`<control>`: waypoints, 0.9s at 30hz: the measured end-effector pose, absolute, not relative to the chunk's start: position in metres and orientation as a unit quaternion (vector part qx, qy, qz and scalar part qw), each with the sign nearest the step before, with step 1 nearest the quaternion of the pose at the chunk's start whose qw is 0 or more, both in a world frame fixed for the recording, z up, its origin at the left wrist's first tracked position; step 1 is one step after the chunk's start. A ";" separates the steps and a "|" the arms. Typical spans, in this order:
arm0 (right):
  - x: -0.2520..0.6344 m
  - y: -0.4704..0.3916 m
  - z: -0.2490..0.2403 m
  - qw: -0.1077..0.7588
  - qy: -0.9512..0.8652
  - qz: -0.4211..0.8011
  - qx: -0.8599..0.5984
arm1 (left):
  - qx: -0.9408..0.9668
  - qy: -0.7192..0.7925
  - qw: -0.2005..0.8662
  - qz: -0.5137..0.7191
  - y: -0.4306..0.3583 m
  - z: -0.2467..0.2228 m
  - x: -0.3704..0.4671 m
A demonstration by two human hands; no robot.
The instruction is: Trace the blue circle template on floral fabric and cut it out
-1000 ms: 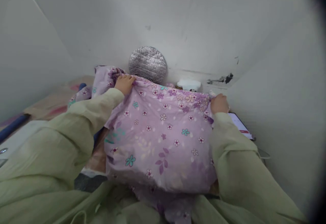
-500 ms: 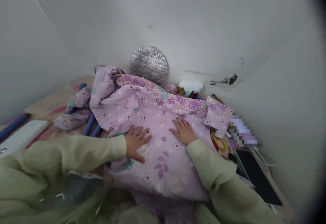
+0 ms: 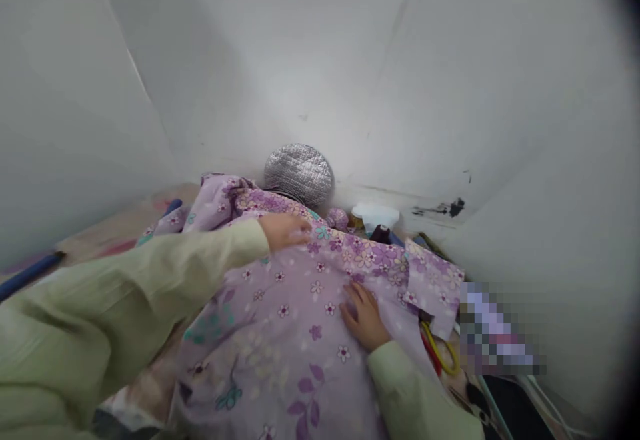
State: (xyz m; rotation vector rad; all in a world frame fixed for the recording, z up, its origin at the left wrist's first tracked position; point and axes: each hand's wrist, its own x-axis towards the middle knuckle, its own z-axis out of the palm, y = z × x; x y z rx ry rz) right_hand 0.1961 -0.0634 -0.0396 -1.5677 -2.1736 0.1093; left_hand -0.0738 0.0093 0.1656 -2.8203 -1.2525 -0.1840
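Right hand [image 3: 367,318] rests spread on floral cloth [image 3: 300,333]; left hand [image 3: 285,232], grip unclear, nearer the far edge

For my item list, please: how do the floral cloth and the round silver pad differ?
The floral cloth is lilac with flowers; the round silver pad is shiny, without flowers. The cloth lies spread, with folds; the silver pad stands up behind it. The cloth is larger than the silver pad.

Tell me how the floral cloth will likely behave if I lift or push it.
The cloth is probably floppy, as its far left part lies bunched in soft folds. It looks thin at the right, so likely light for its spread. Pushed, it may wrinkle rather than slide whole; soft creases show across it.
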 end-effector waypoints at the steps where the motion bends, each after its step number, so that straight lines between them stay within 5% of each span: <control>1: 0.197 -0.063 -0.040 0.253 -0.785 0.043 -0.563 | -0.898 -0.430 0.055 -0.082 0.033 0.179 -0.073; 7: 0.196 -0.062 -0.035 0.349 -0.776 0.082 -0.519 | -0.831 -0.502 0.165 -0.175 0.150 0.215 -0.072; 13: 0.194 -0.062 -0.031 0.359 -0.774 0.100 -0.513 | -0.856 -0.414 0.252 -0.178 0.226 0.206 -0.063; 27: 0.197 -0.058 -0.031 0.369 -0.764 0.134 -0.512 | -0.834 -0.428 0.313 -0.151 0.248 0.190 -0.044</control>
